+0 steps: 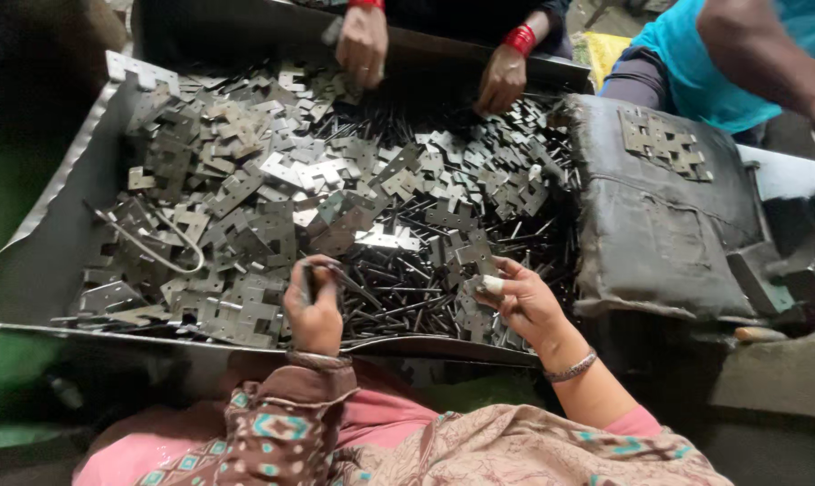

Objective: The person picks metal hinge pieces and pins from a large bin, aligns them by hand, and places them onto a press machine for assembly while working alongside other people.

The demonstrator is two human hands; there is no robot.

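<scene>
While the camera looks down, a wide sheet-metal tray [43, 261] fills the view, its dull grey walls bent and dented. Inside it lies a thick heap of flat hinge plates [245, 180], stamped steel with notched edges and small screw holes, some bright, some tarnished. Among them, towards the middle and right, is a dark tangle of thin metal pins [398, 288], straight and slender. A pale loop of cord [169, 252] rests on the plates at the left. To the right of the tray sits a worn grey cloth pad [659, 234], rough and stained, with a few joined hinges [664, 144] lying on top.

The left hand [315, 310] is curled closed around a thin pin at the near edge of the tray. The right hand [524, 301], with a taped fingertip, pinches a hinge plate [468, 252] between thumb and fingers just above the pins. Across the tray, another person's two hands [364, 45] reach into the heap.
</scene>
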